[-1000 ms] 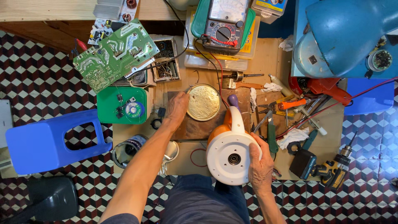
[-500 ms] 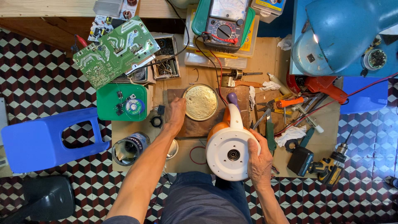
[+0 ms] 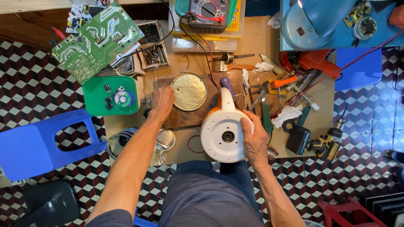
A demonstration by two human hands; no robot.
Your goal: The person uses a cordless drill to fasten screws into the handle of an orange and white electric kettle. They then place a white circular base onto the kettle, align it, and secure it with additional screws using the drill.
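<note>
1. Both hands are at work on the low bench: the right hand (image 3: pixel 254 141) is wrapped around the right side of the kettle (image 3: pixel 223 134), which lies upturned with its white base facing the camera; its orange body and white handle point away toward the bench's back.
2. Left hand (image 3: pixel 162 101) rests on the brown mat (image 3: pixel 189 117), fingers loosely curled, just left of the round disc (image 3: pixel 189 91); I cannot tell whether it pinches anything small.
3. Since a second ago the left hand has slid off the disc's edge to the left, so the disc now lies fully uncovered and apart from the kettle.
4. Kettle and right hand have stayed about where they were, at the bench's near edge above the person's lap.
5. Judged from this, the disc has been let go while the kettle remains steadied.
6. Nearby: a green box (image 3: pixel 110 95) left of the hand, a circuit board (image 3: pixel 99 40) beyond it, pliers (image 3: pixel 273 84) and a drill (image 3: pixel 324 141) to the right, a multimeter (image 3: pixel 207 12) at the back.
</note>
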